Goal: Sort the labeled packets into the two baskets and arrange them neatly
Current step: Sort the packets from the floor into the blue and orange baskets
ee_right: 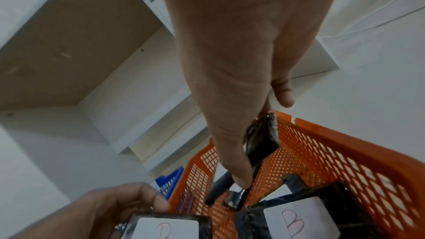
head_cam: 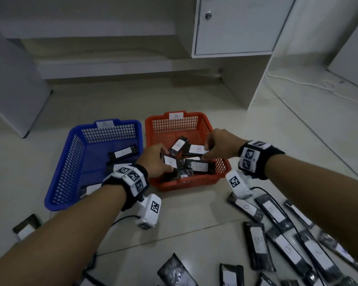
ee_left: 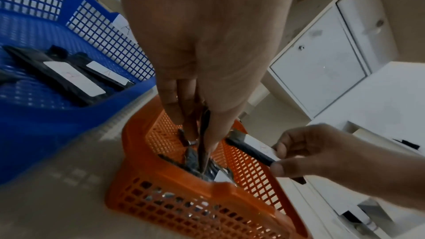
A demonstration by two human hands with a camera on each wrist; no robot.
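Note:
A blue basket tagged A and an orange basket tagged B stand side by side on the floor. Both hands reach into the orange one. My left hand grips a black packet with a white B label, seen edge-on between its fingers in the left wrist view. My right hand pinches another labelled packet by its end. Several B packets lie loosely under the hands. A few packets lie in the blue basket.
Many loose black packets are strewn over the floor at the near right, and one packet lies at the near left. White cabinets stand behind the baskets. A white cable runs along the floor at the right.

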